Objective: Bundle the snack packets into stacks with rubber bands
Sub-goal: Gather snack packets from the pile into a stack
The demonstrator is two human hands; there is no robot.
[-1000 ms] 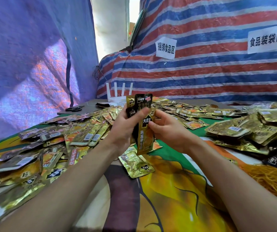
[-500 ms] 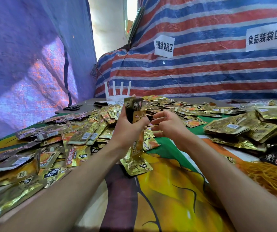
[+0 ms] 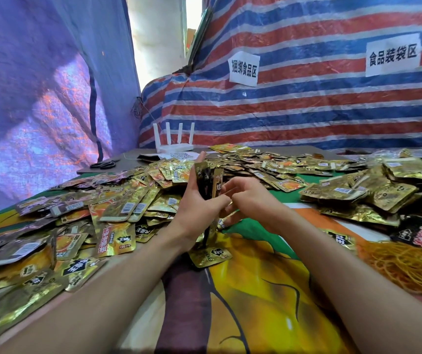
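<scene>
Snack packets (image 3: 118,208) lie loose across the left and far parts of the table, too many to count, and more sit in rough piles (image 3: 358,192) at the right. A small stack (image 3: 208,180) of them stands upright in the middle, gripped by the left hand (image 3: 199,208), whose thumb and fingers wrap round its lower half. At least two packet edges show at its top; the full number cannot be told. The right hand (image 3: 250,200) is just beside the stack's right edge with its fingers bent. Whether they pinch anything is unclear. One single packet (image 3: 211,255) lies flat on the cloth (image 3: 255,302) below both hands. Rubber bands (image 3: 406,267) form one tangled heap at the near right, well apart from the hands.

The step looks like gathering and squaring the stack, since no band shows on it. The next move likely calls for the right hand to fetch one band, with a firm left grip so the slick packets do not fan out.
</scene>
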